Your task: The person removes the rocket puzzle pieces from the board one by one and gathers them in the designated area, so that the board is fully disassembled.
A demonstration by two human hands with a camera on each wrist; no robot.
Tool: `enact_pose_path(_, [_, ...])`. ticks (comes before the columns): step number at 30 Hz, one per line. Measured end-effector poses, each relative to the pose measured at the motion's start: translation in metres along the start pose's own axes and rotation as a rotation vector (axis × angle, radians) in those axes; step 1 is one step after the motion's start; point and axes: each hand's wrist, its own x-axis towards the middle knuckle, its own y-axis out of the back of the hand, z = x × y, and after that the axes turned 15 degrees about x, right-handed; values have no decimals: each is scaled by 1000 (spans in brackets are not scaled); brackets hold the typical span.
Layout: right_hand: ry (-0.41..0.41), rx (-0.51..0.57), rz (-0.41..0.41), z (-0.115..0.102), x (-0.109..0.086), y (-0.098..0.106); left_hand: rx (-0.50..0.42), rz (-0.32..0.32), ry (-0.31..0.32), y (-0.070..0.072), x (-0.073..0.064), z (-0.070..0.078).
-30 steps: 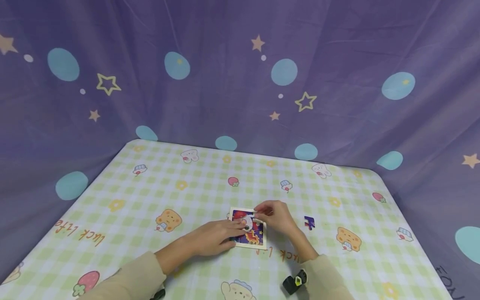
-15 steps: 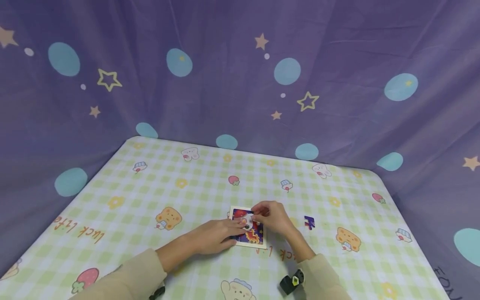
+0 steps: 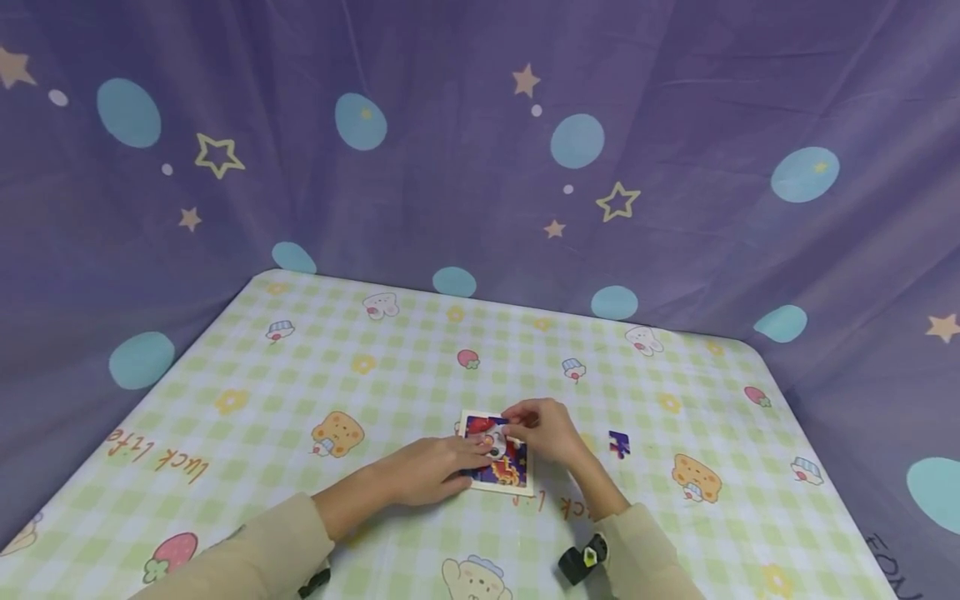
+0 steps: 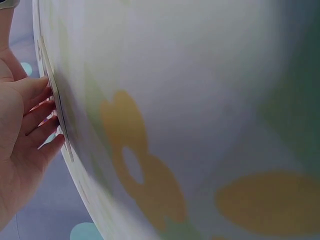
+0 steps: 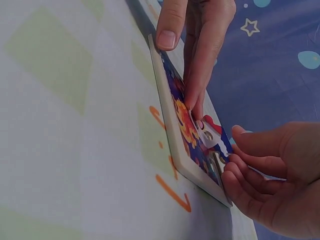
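Note:
A small square jigsaw puzzle in a cream frame lies on the table, showing a colourful picture in blue, red and orange. My left hand rests on its left side, fingers stretched over the picture and thumb at the near edge. At the far right corner, my right hand pinches a puzzle piece with white, red and blue printing. That piece is tilted up from the puzzle in the right wrist view, with left fingertips right at its other side. The fingers partly hide the picture.
A loose purple puzzle piece lies on the tablecloth to the right of the puzzle. The checked tablecloth carries printed cartoons. A purple curtain hangs behind the table. A black wrist device sits by the right sleeve.
My right hand has shifted slightly left with the puzzle piece at the frame's corner. The left hand stays on the puzzle. The head view has tilted a little.

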Motion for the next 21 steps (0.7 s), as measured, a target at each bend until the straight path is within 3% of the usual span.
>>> enact_pose_path(12, [-42, 32, 60, 1, 2, -2, -16, -8, 3, -1, 0, -2])
enact_pose_path(21, [-13, 88, 23, 5, 2, -5, -23, -15, 7, -3, 1, -3])
